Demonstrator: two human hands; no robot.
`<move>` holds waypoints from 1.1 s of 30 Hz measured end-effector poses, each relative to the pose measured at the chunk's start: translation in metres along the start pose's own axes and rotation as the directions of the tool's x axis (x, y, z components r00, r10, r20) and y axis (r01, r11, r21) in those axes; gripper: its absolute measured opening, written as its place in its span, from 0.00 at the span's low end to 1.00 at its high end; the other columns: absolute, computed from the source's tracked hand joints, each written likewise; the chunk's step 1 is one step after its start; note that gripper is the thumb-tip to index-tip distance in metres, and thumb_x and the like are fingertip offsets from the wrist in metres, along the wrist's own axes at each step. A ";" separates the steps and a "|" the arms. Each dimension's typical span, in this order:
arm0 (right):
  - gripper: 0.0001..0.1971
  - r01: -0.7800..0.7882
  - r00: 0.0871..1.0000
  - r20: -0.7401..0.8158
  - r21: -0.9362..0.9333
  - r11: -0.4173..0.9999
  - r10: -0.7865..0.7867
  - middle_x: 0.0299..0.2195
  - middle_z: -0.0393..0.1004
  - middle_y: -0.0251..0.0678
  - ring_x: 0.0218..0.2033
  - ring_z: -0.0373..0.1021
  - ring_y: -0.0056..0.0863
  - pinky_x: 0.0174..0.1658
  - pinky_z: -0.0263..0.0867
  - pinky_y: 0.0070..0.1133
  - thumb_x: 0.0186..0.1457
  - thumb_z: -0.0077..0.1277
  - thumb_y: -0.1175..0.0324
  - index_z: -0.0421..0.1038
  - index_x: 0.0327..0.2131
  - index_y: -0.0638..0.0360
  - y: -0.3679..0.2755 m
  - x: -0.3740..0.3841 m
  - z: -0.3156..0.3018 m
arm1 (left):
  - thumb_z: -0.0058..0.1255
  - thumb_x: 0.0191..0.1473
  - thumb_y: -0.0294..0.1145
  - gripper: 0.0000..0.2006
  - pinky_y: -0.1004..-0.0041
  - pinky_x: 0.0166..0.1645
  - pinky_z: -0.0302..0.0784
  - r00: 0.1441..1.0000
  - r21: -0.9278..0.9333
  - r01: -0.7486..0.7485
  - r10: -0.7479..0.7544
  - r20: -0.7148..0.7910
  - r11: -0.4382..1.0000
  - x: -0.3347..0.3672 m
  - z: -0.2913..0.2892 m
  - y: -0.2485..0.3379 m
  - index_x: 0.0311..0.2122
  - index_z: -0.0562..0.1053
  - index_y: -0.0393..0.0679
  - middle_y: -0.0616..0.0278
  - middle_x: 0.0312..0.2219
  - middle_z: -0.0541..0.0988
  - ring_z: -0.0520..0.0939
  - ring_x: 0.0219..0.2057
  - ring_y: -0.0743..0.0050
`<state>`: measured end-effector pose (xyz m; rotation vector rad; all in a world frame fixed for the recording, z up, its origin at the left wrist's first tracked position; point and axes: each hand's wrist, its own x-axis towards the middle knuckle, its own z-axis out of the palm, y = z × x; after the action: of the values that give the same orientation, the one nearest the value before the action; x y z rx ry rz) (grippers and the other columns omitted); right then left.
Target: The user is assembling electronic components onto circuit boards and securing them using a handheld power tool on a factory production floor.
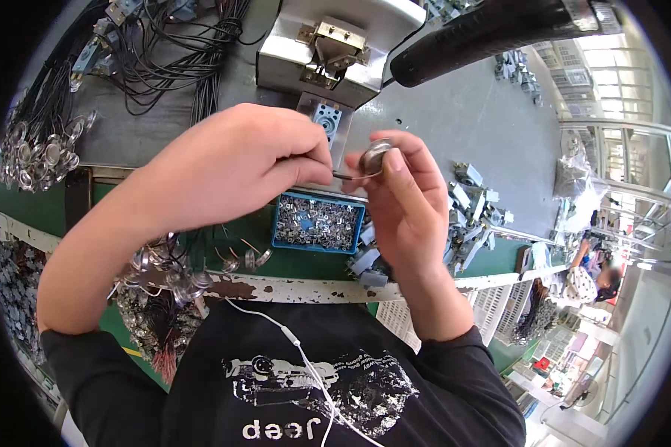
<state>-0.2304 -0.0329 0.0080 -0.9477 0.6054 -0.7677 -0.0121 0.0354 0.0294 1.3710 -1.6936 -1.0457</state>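
My right hand [410, 197] grips a small round silver metal part [375, 156] between thumb and fingers, in front of my chest. From that part a thin wire [358, 177] runs toward my left hand [250, 164], which pinches its dark end between thumb and forefinger. The fingers partly cover both the metal part and the wire. Just beyond my hands, a light blue rectangular housing [326, 119] lies at the foot of a metal fixture [335, 52]. Below the hands stands a blue tray [313, 249] filled with small metal pieces.
Black cables [194, 74] pile up at the far left, beside a heap of round metal parts [45, 156]. More round parts [171, 272] lie near the front edge. Light blue housings [470, 216] are heaped at right. A thick black tube [484, 37] crosses the upper right.
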 end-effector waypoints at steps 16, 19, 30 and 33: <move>0.23 -0.103 0.953 0.216 -0.426 0.899 0.211 0.37 0.82 0.36 0.39 0.78 0.21 0.45 0.76 0.21 0.61 0.59 0.77 0.70 0.59 0.66 -0.027 -0.009 -0.018 | 0.64 0.45 0.18 0.10 0.67 0.36 0.76 0.942 0.388 -0.227 0.302 -0.144 0.893 -0.006 0.007 0.005 0.34 0.80 0.43 0.63 0.29 0.77 0.80 0.32 0.63; 0.20 -0.131 0.951 0.212 -0.383 0.915 0.225 0.35 0.82 0.34 0.35 0.77 0.19 0.41 0.75 0.19 0.62 0.58 0.76 0.71 0.57 0.66 -0.025 -0.010 -0.019 | 0.62 0.44 0.16 0.11 0.68 0.36 0.75 0.942 0.373 -0.238 0.306 -0.136 0.897 -0.005 0.004 0.002 0.35 0.81 0.42 0.63 0.29 0.77 0.80 0.33 0.63; 0.17 -0.224 0.876 0.333 -0.360 0.906 0.349 0.35 0.81 0.36 0.35 0.77 0.20 0.41 0.76 0.20 0.65 0.55 0.74 0.72 0.55 0.69 -0.030 0.014 -0.028 | 0.62 0.42 0.15 0.14 0.69 0.35 0.72 0.936 0.378 -0.285 0.341 -0.089 0.881 -0.002 0.001 -0.003 0.35 0.82 0.46 0.66 0.30 0.77 0.78 0.32 0.65; 0.16 -0.271 0.799 0.427 -0.373 0.888 0.423 0.37 0.81 0.39 0.36 0.78 0.23 0.43 0.77 0.22 0.64 0.54 0.77 0.71 0.55 0.70 -0.031 0.037 -0.028 | 0.61 0.43 0.22 0.12 0.66 0.36 0.73 0.898 0.410 -0.369 0.434 -0.074 0.834 -0.002 0.000 -0.013 0.34 0.81 0.52 0.69 0.30 0.76 0.78 0.32 0.65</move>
<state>-0.2391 -0.0870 0.0180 -1.2116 0.4205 -0.0742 -0.0063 0.0361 0.0174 1.2074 -2.0169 -0.3556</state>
